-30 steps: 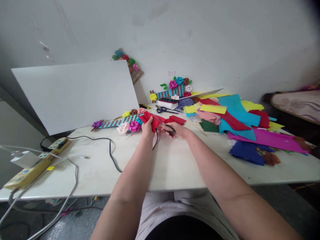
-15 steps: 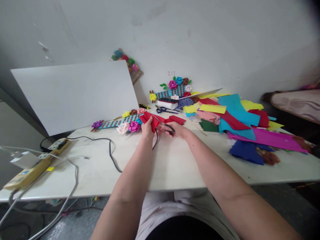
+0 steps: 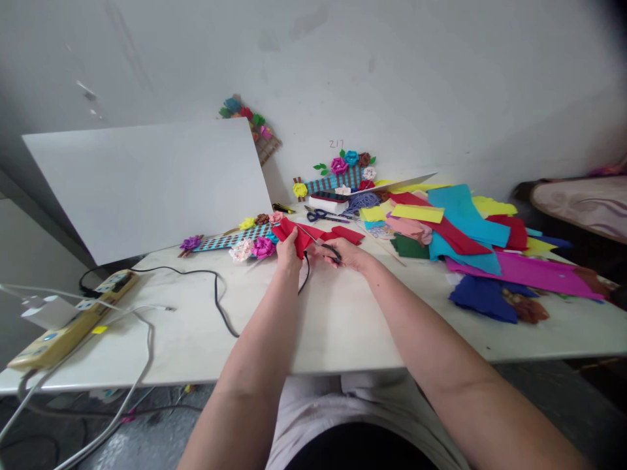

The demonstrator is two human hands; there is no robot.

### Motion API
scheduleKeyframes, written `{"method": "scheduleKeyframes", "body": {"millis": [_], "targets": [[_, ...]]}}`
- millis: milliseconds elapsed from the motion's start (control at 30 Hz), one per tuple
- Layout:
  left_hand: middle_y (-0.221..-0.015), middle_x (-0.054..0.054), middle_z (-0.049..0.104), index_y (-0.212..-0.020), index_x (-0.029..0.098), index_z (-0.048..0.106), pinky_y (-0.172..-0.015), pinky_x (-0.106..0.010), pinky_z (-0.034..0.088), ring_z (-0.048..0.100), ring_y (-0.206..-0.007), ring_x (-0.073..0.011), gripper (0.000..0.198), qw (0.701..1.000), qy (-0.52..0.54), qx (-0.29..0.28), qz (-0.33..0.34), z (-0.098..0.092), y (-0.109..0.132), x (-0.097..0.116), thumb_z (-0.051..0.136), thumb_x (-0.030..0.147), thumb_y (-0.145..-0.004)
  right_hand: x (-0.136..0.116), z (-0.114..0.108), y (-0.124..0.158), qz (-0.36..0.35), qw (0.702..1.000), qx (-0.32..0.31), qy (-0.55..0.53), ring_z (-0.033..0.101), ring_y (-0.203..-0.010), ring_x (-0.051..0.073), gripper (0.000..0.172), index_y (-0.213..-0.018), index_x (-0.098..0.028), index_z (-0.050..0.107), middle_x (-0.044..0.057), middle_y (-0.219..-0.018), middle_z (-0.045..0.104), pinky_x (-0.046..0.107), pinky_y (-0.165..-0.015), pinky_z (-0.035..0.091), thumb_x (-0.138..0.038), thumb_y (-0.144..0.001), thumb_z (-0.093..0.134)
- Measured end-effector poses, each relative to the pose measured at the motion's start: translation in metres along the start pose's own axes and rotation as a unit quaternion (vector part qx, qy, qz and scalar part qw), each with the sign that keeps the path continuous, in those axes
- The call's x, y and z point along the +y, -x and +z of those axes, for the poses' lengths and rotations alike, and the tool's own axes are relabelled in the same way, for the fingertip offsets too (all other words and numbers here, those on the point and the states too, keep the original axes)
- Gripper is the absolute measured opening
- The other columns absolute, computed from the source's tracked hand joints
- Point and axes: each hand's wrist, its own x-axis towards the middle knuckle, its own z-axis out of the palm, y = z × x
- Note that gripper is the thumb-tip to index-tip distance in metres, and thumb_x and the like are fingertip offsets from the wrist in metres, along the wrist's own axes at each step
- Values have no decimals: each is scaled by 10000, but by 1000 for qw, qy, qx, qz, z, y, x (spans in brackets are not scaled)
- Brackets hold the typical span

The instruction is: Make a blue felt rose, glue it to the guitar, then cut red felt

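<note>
Red crepe paper (image 3: 304, 244) is pinched in my left hand (image 3: 289, 250), thumb on top, above the table's middle. Black-handled scissors (image 3: 332, 252) are in my right hand (image 3: 347, 253), its fingers wrapped round the handles. Their blades point up and left, against the red paper by my left thumb; how far they are parted cannot be made out. More red paper (image 3: 347, 234) lies just behind my right hand. To the left of my left hand lies a woven blue-and-brown strip (image 3: 230, 239) edged with paper flowers, among them a magenta flower (image 3: 263, 247).
A pile of coloured crepe paper (image 3: 470, 222) covers the table's right side. Another pair of scissors (image 3: 318, 214) lies behind my hands, near a second flowered strip (image 3: 337, 179) at the wall. A white board (image 3: 147, 189) leans at left. A power strip (image 3: 73, 320) and cables occupy the left end.
Almost nothing differs. Both hands keep their places on the red paper and scissors, with only a very slight shift at the blades.
</note>
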Motion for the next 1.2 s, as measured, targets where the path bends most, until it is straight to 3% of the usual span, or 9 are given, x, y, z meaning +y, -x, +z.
{"method": "scheduleKeyframes", "body": {"millis": [467,800,1000,1200], "targets": [[-727,-46,666,-768,116,606,-622,-243,538,640,-582,-125,84,1000,19,-11,-17,1,3,0,658,75,-717,-3,0,5,2,1000,-14,-22,479,-343,68,333,-795,-113,600,-17,-479,530,156,-259,258,-439,-847,550],[-706,-45,662,-779,104,615,-559,-217,523,627,-545,-117,81,1000,10,-21,-17,1,2,-6,650,69,-715,2,-1,3,-22,1000,-7,-9,503,-366,67,472,-706,-124,562,-4,-518,560,158,-269,259,-592,-737,619],[-716,-49,665,-801,103,615,-629,-250,545,644,-588,-134,124,999,17,-34,-18,0,2,-6,673,80,-694,1,-2,5,-14,1000,-10,-24,492,-366,63,509,-660,-127,540,2,-509,556,163,-284,258,-627,-743,585],[-710,-50,667,-805,103,610,-621,-245,539,640,-580,-134,109,999,14,-32,-19,1,6,-3,653,70,-710,2,-3,5,-9,998,-24,-62,500,-374,65,513,-808,-113,598,-8,-544,566,162,-286,251,-622,-742,594]]}}
